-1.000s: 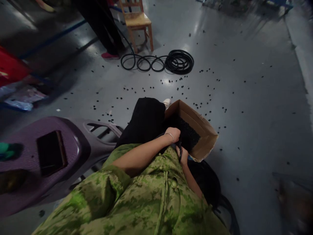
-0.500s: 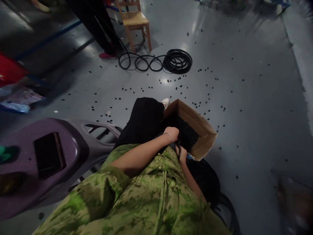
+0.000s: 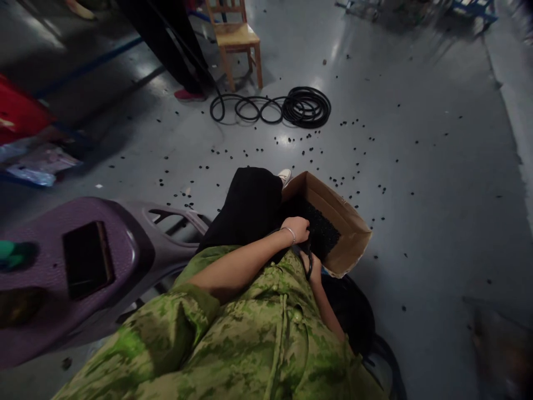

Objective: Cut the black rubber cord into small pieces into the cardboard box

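At the near side of a cardboard box (image 3: 353, 236), my left hand (image 3: 296, 229), with a bracelet at the wrist, is closed, its fingers curled around a black hose. Just below it my right hand (image 3: 314, 269) is closed too, gripping the same black hose (image 3: 310, 264), which bends in a short loop against the palm. The fingertips of both hands are partly hidden. Inside the tilted box lies a heap of small black pieces (image 3: 322, 228), right beyond my hands.
A purple stool (image 3: 125, 244) at my left bears a phone (image 3: 87, 258). Ahead, a coiled black hose (image 3: 308, 106) lies near a wooden chair (image 3: 237, 34) and a standing person's legs (image 3: 179, 44). Small black pieces are scattered over the floor (image 3: 437, 222). More black hose (image 3: 350, 311) lies at my right.
My right hand has turned slightly, and the bit of hose by it now curves more across the palm. My left hand keeps its grip. The whole view has shifted a little.
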Demonstrator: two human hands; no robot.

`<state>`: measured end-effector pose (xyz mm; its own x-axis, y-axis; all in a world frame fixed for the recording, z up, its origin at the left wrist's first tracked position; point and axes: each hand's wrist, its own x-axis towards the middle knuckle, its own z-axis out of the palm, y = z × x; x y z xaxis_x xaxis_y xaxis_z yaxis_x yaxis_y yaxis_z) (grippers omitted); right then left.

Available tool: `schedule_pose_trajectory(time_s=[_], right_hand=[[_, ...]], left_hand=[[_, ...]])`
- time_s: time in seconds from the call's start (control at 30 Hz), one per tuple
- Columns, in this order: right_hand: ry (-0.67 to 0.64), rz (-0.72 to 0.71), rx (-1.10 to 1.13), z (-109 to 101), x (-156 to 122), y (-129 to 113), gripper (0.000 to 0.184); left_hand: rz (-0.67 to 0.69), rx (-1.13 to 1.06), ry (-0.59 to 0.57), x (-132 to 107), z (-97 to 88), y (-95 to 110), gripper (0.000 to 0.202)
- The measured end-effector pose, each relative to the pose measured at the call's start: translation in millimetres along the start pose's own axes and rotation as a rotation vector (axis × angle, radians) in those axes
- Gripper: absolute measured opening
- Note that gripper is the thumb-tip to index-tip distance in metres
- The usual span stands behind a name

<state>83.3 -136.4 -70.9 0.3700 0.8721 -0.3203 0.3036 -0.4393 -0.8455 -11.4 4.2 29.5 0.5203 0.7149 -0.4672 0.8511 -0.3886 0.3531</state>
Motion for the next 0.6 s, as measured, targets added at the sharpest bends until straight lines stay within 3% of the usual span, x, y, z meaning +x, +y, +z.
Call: schedule_pose_trajectory(time_s=[0.2, 0.6], right_hand=[[-0.066, 0.032, 0.060, -14, -12, -12, 0.039], [-0.075, 0.034, -0.081, -16, -9, -17, 0.043]], left_hand=[[-0.047, -0.138, 0.029, 2, -3.7, -4, 0.035], [-0.004, -0.085, 0.012, -1, -1.9, -2, 0.033]])
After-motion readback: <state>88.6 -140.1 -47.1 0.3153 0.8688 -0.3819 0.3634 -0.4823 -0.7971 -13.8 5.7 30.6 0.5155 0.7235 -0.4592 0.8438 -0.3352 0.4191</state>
